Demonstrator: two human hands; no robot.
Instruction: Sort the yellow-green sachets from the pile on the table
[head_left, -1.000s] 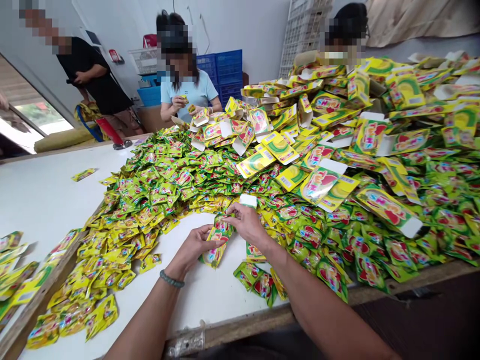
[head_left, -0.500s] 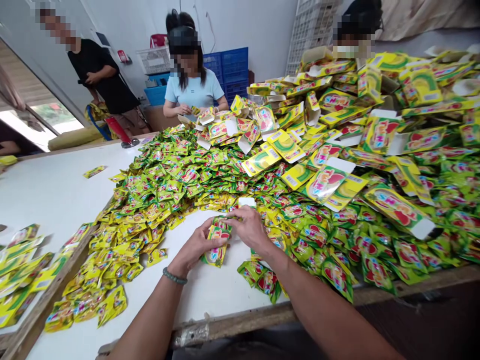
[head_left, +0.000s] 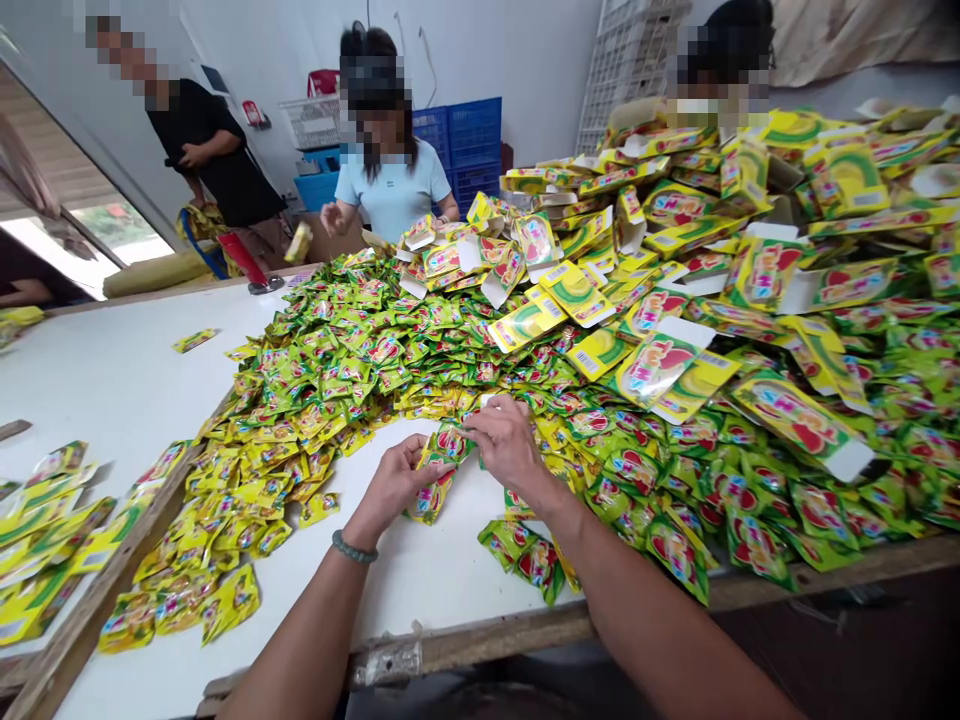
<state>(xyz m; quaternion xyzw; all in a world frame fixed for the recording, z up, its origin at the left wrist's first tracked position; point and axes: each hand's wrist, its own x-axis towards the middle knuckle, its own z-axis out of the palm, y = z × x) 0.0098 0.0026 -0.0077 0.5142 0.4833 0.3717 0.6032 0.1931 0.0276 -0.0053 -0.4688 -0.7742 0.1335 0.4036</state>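
Observation:
My left hand (head_left: 399, 482) is closed around a small printed carton (head_left: 430, 497), which tilts over the white table. At the carton's upper end, my right hand (head_left: 511, 442) pinches a green candy sachet (head_left: 453, 440). The sachet lies at the carton's mouth; how far inside it reaches, I cannot tell. Below my right wrist, a few green sachets (head_left: 521, 558) lie on the table. Yellow sachets (head_left: 225, 515) spread out to the left of my left hand.
A large heap of green sachets (head_left: 352, 345) rises ahead, with open cartons (head_left: 652, 362) piled on its right. A wooden strip (head_left: 139, 545) divides the table (head_left: 90, 375); filled-looking cartons (head_left: 45, 540) lie beyond it. A co-worker (head_left: 394, 190) sits opposite, and a carton (head_left: 298, 243) hangs mid-air nearby.
My right hand has shifted slightly right, and more of the green sachet shows at the carton's end. Across the table, the co-worker's hand has moved outward and a carton has left it.

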